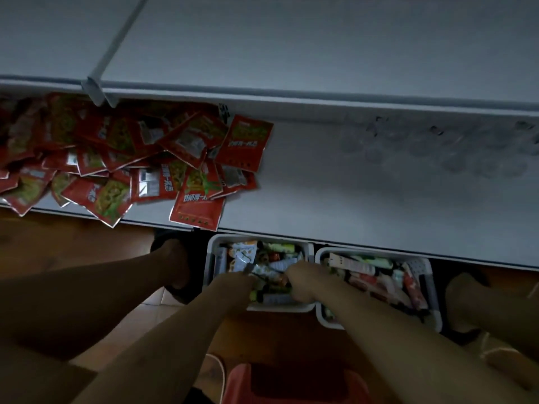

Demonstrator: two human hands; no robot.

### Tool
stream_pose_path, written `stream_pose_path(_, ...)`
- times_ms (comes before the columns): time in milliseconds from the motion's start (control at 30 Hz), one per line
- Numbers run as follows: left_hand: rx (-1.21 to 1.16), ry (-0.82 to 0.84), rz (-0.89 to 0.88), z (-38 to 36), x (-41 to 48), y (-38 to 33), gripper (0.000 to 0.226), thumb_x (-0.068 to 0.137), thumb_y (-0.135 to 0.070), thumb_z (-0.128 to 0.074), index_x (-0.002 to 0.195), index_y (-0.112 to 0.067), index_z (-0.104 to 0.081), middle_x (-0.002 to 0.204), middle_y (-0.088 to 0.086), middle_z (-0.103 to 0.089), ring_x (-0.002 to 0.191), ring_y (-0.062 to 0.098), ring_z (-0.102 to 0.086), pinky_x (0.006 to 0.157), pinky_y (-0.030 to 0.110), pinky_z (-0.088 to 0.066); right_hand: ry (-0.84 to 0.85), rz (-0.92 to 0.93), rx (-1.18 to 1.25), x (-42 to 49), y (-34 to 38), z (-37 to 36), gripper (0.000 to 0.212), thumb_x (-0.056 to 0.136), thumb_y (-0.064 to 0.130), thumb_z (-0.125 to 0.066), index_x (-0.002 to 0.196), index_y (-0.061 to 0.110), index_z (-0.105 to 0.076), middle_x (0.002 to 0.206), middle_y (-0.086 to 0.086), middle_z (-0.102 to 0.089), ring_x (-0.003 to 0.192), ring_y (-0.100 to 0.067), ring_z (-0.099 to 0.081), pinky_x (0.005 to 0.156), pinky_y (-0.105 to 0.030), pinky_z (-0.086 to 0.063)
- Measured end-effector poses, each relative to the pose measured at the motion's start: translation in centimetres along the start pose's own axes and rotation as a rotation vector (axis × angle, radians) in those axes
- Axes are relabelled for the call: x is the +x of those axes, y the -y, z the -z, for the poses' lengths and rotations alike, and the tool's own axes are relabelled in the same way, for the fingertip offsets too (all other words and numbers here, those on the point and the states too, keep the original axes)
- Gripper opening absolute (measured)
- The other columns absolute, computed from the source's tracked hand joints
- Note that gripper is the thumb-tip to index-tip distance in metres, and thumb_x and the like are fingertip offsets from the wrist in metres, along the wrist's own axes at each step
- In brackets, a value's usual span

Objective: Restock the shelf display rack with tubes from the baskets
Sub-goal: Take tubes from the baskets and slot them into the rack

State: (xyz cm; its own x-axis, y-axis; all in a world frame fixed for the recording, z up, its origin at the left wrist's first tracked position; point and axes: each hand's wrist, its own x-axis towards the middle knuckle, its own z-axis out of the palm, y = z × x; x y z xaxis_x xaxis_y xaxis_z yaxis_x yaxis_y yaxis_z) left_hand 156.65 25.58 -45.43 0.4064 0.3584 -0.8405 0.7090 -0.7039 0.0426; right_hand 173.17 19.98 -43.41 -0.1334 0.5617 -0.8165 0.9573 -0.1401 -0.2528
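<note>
Floor-level basket (211,258) holds crosswise tubes (275,299); right hand (301,285) curls on one, left hand (243,280) unclear.

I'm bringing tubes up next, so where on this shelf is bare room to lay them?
The lower shelf is bare right of the red packets, from its front edge back to the faint clear items near the upper shelf. Left of that it is crowded: packets lie heaped, some overhanging the edge.
</note>
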Motion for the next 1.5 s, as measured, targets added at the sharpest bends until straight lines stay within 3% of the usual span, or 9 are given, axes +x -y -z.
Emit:
stream_pose_path(133,-0.104,0.091,0.035,-2.3,0.9,1.3,0.056,0.092,-0.015,-0.049,0.143,-0.017,-0.027,0.124,0.017,-0.054,0.103,0.035,-0.058,0.072,0.043,-0.05,0.05,0.051,0.044,1.5,0.5,-0.9,0.039,0.096,0.004,-0.044,0.134,0.01,-0.046,0.088,-0.013,-0.052,0.056,-0.017,-0.035,0.046,-0.027,-0.031)
stream_pose_path(233,-0.101,0.074,0.041,-3.0,1.5,1.9,0.054,0.091,-0.022,-0.049,0.141,-0.024,-0.032,0.136,0.013,-0.044,0.12,0.035,-0.047,0.088,0.05,-0.049,0.075,0.1,0.131,2.0,0.6,-1.3,0.065,0.097,0.008,-0.043,0.151,0.026,-0.012,0.092,-0.01,-0.05,0.056,-0.014,-0.032,0.046,-0.026,-0.027)
stream_pose_path(400,-0.051,0.035,0.031,-2.6,2.2,2.1,0.047,0.09,-0.028,-0.051,0.136,-0.023,-0.043,0.135,0.012,-0.043,0.126,0.032,-0.038,0.099,0.047,-0.042,0.009,0.037,0.163,2.7,0.6,-1.9,0.074,0.093,0.013,-0.053,0.15,0.018,-0.007,0.116,-0.018,-0.053,0.075,-0.024,-0.05,0.046,-0.026,-0.026)
stream_pose_path(567,-0.243,0.025,0.019,-0.7,1.8,2.6,0.041,0.09,-0.039,-0.054,0.125,-0.018,-0.052,0.126,0.009,-0.057,0.111,0.029,-0.056,0.092,0.042,-0.047,0.106,0.002,0.071,2.8,0.2,-0.2,0.028,0.091,0.011,-0.052,0.119,0.01,-0.056,0.083,-0.008,-0.047,0.061,-0.017,-0.042,0.049,-0.026,-0.033)
stream_pose_path(733,-0.435,-0.077,0.021,3.4,-0.4,2.2,0.036,0.088,-0.018,-0.061,0.121,-0.008,-0.051,0.124,0.014,-0.055,0.101,0.028,-0.056,0.075,0.03,-0.044,0.007,0.006,0.241,0.5,-1.5,3.1,0.017,0.087,0.018,-0.055,0.072,0.008,-0.054,0.068,-0.013,-0.041,0.051,-0.018,-0.031,0.052,-0.027,-0.031)
stream_pose_path(867,-0.581,-0.223,-0.043,7.4,-3.2,1.7,0.045,0.087,-0.024,-0.067,0.129,-0.017,-0.052,0.124,0.006,-0.058,0.099,0.022,-0.059,0.079,0.03,-0.049,-0.186,0.056,0.515,-2.8,-3.8,6.2,0.022,0.091,0.03,-0.058,0.106,0.017,-0.068,0.106,-0.002,-0.062,0.084,-0.017,-0.059,0.072,-0.033,-0.051)
stream_pose_path(1000,-0.74,-0.292,-0.11,10.8,-6.7,1.4,0.032,0.086,-0.02,-0.068,0.116,-0.014,-0.059,0.097,0.004,-0.07,0.074,0.014,-0.065,0.062,0.023,-0.051,-0.23,0.102,0.676,-7.2,-4.6,8.2,0.033,0.09,0.027,-0.064,0.122,0.021,-0.059,0.093,-0.008,-0.064,0.068,-0.024,-0.06,0.058,-0.031,-0.051)
stream_pose_path(1300,-1.079,-0.22,-0.159,17.5,-16.7,1.1,0.03,0.1,-0.033,-0.045,0.103,-0.006,-0.057,0.082,0.006,-0.054,0.063,0.015,-0.048,0.058,0.029,-0.044,-0.379,0.238,1.028,-13.6,-1.3,10.5,0.028,0.1,0.023,-0.041,0.102,0.002,-0.06,0.075,-0.01,-0.05,0.048,-0.016,-0.038,0.071,-0.049,-0.059)
stream_pose_path(1500,-1.361,-0.419,-0.394,20.9,-21.3,1.5,0.042,0.101,-0.026,-0.04,0.123,0.006,-0.053,0.098,0.019,-0.058,0.084,0.029,-0.055,0.077,0.037,-0.048,-0.576,0.49,1.122,-18.4,0.8,13.0,0.035,0.1,0.037,-0.041,0.106,0.005,-0.055,0.072,-0.005,-0.041,0.048,-0.01,-0.034,0.057,-0.035,-0.053)
